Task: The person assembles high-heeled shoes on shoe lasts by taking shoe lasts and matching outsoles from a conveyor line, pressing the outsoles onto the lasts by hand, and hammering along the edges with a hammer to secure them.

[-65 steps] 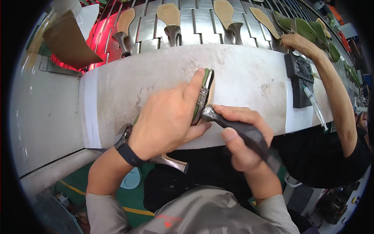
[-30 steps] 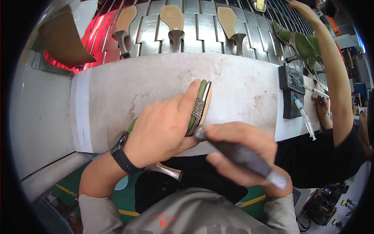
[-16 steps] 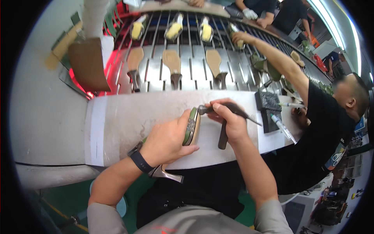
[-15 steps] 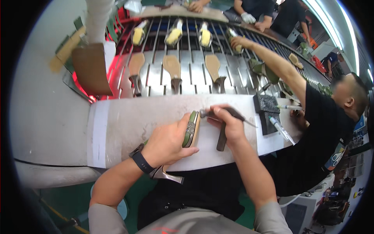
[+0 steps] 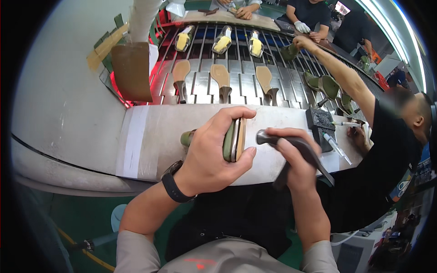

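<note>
- Slatted metal conveyor (image 5: 201, 93) running across the far side; red glow showing at its left.
- White worktop (image 5: 178, 122) lying between conveyor and wearer, pale strip crossing its left part.
- Co-worker in black (image 5: 350, 182) sitting at right, one arm stretching over the conveyor.
- Brown sheet (image 5: 132, 73) hanging at left, beside the conveyor.
- Left hand (image 5: 207, 150) curling round a shoe, forefinger bending over its far end, thumb pressing near the sole edge; dark-strapped watch (image 5: 175, 189) circling the wrist.
- Right hand (image 5: 298, 164) closing round a hammer, thumb lying along it.
- Green shoe (image 5: 229, 146) standing on edge in the left grip, tan sole facing right; sitting over the worktop, contact unclear.
- Dark hammer (image 5: 312, 157) pointing its round face toward the sole, a gap separating them.
- Three tan soles with metallic heels (image 5: 221, 75) lying in a row on the conveyor; yellow-padded pieces (image 5: 222, 44) lying beyond.
- Black block (image 5: 320, 119) sitting on the worktop's right; two syringes (image 5: 334, 145) resting by it.
</note>
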Tool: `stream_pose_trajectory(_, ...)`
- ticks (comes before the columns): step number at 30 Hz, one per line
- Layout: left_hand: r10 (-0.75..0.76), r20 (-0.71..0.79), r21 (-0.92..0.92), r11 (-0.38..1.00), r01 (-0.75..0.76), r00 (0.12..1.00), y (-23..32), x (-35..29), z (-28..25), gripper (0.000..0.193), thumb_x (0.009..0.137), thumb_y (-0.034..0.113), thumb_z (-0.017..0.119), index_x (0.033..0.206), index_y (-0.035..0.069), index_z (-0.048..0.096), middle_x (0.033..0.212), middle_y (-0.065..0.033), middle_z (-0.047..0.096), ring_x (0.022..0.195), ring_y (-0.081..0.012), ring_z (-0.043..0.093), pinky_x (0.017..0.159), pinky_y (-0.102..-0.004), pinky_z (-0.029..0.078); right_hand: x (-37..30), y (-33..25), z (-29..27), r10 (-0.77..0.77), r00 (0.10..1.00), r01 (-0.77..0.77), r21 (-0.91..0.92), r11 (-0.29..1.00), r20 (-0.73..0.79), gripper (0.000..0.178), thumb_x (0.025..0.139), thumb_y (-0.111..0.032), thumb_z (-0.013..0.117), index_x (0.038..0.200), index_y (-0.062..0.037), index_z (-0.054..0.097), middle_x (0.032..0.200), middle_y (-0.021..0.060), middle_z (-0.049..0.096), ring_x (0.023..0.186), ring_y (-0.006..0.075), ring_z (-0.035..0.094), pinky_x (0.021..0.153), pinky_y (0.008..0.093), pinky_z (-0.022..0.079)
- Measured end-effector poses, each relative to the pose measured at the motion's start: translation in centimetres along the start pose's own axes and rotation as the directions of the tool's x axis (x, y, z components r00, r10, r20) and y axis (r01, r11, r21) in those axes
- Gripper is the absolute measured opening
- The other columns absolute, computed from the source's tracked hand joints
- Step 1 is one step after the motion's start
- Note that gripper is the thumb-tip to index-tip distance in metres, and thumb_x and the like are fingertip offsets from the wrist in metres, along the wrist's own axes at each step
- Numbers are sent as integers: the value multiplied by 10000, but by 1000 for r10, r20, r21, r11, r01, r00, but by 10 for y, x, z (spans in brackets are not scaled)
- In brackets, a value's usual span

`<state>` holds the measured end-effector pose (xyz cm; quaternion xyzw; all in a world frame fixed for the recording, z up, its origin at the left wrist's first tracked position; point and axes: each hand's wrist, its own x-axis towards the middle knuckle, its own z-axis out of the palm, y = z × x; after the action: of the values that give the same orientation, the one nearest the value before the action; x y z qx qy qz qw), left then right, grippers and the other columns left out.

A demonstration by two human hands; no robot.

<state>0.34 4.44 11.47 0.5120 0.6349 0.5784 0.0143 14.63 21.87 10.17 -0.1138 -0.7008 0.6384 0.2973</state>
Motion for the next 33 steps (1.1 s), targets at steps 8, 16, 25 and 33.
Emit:
stream_pose_trajectory(8, 143, -27, 122, 983, -139, 989, 1, -11, 17, 666, 747, 33, 775, 1377, 17, 558, 1268, -189, 673, 1168, -377, 673, 1004, -409, 524, -16, -83, 15, -184, 914, 235, -102, 967, 363, 306, 842, 33, 777, 1133, 65, 691, 1129, 225, 752, 1112, 296, 740, 1008, 392, 569)
stream_pose_trajectory(16, 233, -12, 104, 968, -230, 973, -5, -40, 20, 728, 712, 3, 778, 1393, -41, 524, 1316, -225, 651, 1199, -403, 658, 1035, -457, 516, -13, -102, 29, 209, 963, -199, -74, 977, 169, 431, 778, -264, 809, 998, 80, 670, 1057, 268, 759, 1005, 300, 751, 1000, 405, 565)
stream_pose_trajectory(25, 281, -31, 696, 695, -181, 959, -78, -145, 33, 711, 996, 462, 665, 1484, 7, 420, 1496, -253, 540, 1375, -395, 560, 1209, -636, 268, -108, 15, 26, 247, 935, -229, -99, 968, 253, 281, 908, 30, 734, 1181, 54, 673, 1201, 224, 748, 1132, 230, 721, 1007, 334, 553)
stream_pose_trajectory(33, 290, -95, 716, 684, -137, 952, -83, -146, 45, 658, 979, 475, 687, 1418, 34, 473, 1442, -211, 592, 1360, -381, 567, 1222, -616, 255, -80, 28, 11, 234, 940, -261, 82, 962, 249, 268, 933, -21, 723, 1176, 78, 667, 1197, 208, 748, 1083, 191, 709, 986, 321, 540)
